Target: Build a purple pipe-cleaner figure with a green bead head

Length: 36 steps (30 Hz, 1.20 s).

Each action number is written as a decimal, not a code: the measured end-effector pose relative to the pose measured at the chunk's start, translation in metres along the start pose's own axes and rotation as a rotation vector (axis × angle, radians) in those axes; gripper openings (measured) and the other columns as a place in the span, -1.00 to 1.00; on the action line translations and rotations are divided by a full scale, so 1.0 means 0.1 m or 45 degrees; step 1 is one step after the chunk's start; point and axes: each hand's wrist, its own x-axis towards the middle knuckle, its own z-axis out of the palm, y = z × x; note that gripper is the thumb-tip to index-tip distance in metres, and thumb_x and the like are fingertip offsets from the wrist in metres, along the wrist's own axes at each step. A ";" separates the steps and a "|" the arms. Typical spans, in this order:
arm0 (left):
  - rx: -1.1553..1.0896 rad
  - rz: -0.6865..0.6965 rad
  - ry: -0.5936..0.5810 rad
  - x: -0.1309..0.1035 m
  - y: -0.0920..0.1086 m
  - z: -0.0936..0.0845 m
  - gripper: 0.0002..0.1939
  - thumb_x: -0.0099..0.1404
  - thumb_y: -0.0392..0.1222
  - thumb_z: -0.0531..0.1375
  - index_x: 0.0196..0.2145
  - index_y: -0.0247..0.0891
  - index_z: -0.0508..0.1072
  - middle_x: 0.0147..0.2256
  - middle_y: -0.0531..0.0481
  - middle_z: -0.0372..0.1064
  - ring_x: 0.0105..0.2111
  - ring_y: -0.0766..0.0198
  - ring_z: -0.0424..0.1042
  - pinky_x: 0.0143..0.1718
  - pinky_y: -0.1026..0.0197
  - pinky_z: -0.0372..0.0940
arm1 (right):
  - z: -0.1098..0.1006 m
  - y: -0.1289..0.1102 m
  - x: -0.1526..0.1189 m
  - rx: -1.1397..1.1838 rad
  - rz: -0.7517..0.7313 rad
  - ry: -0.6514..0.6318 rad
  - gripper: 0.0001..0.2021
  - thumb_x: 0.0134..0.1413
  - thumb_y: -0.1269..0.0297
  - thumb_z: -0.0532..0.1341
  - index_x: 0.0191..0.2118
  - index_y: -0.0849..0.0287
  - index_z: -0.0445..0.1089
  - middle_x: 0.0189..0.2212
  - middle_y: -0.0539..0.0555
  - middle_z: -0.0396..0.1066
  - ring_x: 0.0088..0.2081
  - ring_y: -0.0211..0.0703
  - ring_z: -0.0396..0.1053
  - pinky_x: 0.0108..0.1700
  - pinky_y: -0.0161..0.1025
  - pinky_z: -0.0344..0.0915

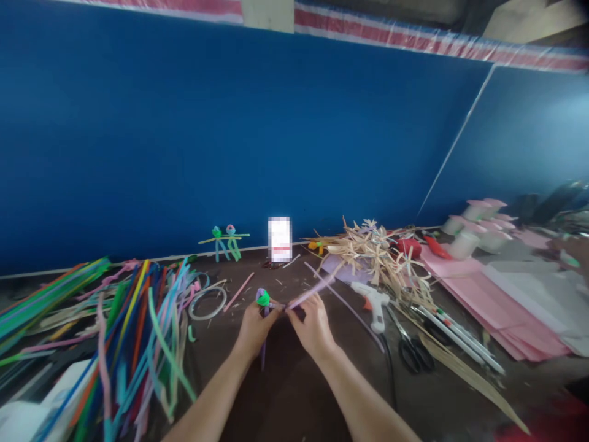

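Observation:
My left hand [251, 330] pinches a small pipe-cleaner figure [263, 298] with a green and purple head; a purple stem hangs below the fingers. Close beside it, my right hand [315, 325] is closed on a purple pipe cleaner [318, 286], whose free end slants up to the right. Between the two sets of fingertips the pieces meet, though the exact join is too small to make out. Another purple pipe cleaner [352, 308] lies on the dark table to the right. Two finished-looking pipe-cleaner figures [225, 242] stand against the blue wall.
Many coloured pipe cleaners [138, 331] are heaped at left, near a coiled ring [208, 303]. At right lie a glue gun [375, 305], scissors [409, 347], straw-like flowers [368, 248] and pink sheets [488, 294]. White spools [464, 244] and another person's hand [570, 248] are farther right.

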 end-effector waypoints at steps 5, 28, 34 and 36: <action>-0.007 -0.021 0.035 0.00 -0.01 0.01 -0.85 -0.02 -0.15 0.21 -0.55 -0.30 0.42 -0.58 0.05 0.33 -0.54 0.30 0.25 -0.46 0.32 0.15 | 0.01 -0.01 -0.02 -0.106 -0.040 -0.053 -0.93 -0.06 0.43 0.16 -0.48 0.15 0.35 -0.44 0.04 0.34 -0.30 -0.14 0.25 -0.21 -0.21 0.11; -0.177 -0.081 -0.324 -0.03 0.10 -0.08 -0.87 -0.07 -0.20 0.25 -0.54 -0.29 0.38 -0.56 0.06 0.31 -0.50 0.31 0.27 -0.38 0.30 0.16 | -0.01 -0.01 0.04 1.120 0.744 -0.245 -0.97 -0.24 0.39 0.18 -0.54 0.21 0.33 -0.66 -0.10 0.24 -0.57 -0.34 0.17 -0.47 -0.38 0.08; -0.221 -0.119 -0.347 -0.04 0.11 -0.07 -0.81 -0.05 -0.15 0.25 -0.50 -0.31 0.35 -0.55 0.06 0.31 -0.50 0.31 0.28 -0.38 0.29 0.16 | -0.03 -0.01 0.05 1.380 0.918 -0.346 -0.87 -0.31 0.32 0.23 -0.66 0.25 0.30 -0.72 -0.05 0.27 -0.63 -0.36 0.18 -0.50 -0.39 0.08; -0.171 -0.138 -0.346 -0.04 0.12 -0.07 -0.79 -0.04 -0.12 0.24 -0.49 -0.32 0.36 -0.57 0.08 0.29 -0.54 0.34 0.25 -0.43 0.31 0.14 | -0.03 -0.01 0.06 1.360 0.922 -0.320 -0.85 -0.33 0.32 0.25 -0.67 0.24 0.28 -0.73 -0.05 0.27 -0.63 -0.36 0.18 -0.50 -0.39 0.08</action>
